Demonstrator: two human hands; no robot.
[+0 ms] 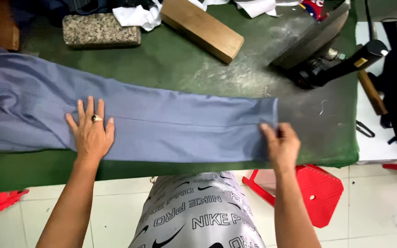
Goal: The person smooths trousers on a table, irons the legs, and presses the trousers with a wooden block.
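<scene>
Grey-blue cloth [161,124], green table [171,59], speckled stone block [101,30].

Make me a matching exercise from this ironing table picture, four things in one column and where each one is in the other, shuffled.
Things:
1. left hand
2. right hand
3. wooden block
4. speckled stone block

Places:
A. at the far left of the green table
B. pinching the hem end of the blue-grey trouser leg
C. flat on the trouser leg, fingers spread
D. lying at a slant at the far middle of the table

Pairs: 1-C, 2-B, 3-D, 4-A
</scene>
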